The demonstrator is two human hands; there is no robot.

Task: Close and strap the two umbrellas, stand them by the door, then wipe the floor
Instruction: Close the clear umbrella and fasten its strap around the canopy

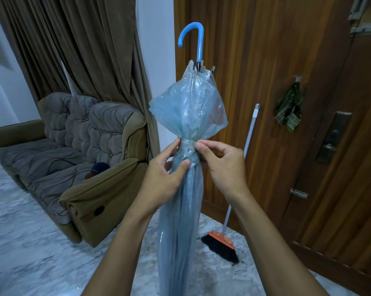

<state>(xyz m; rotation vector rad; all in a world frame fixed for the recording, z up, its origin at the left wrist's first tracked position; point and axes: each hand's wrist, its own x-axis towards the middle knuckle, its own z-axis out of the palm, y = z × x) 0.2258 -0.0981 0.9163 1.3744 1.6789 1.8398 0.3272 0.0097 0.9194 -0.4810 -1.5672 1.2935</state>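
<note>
**Operator A:** While the umbrella stands upright at frame centre, handle end up, report the hand states.

**Operator B:** Left hand grips the folded translucent blue canopy at its waist, thumb pressed on the front of the bundle, fingers wrapped behind. Right hand pinches the strap that cinches the canopy, thumb and forefinger closed on it at the 3 o'clock side of the bundle. Above the strap the canopy balloons out loosely; below it the folds hang narrow and straight. The lower tip runs out of frame at 6 o'clock.

**Operator A:** Handle position?

**Operator B:** Blue hook handle at 12 o'clock, hook opening toward 9 o'clock, seen against the edge of the wooden door.

**Operator A:** Surrounding items and obstructions?

**Operator B:** Broom at 5 o'clock of the umbrella: orange head and black bristles on the marble floor, white pole leaning against the door. The right forearm crosses in front of the pole's midsection. Green striped cloth hangs from a hook on the door at 2 o'clock; door lock plate at 3 o'clock. Padded sofa at 9 o'clock, a dark cap on its seat, brown curtain behind at 11 o'clock. A second umbrella cannot be identified.
</note>
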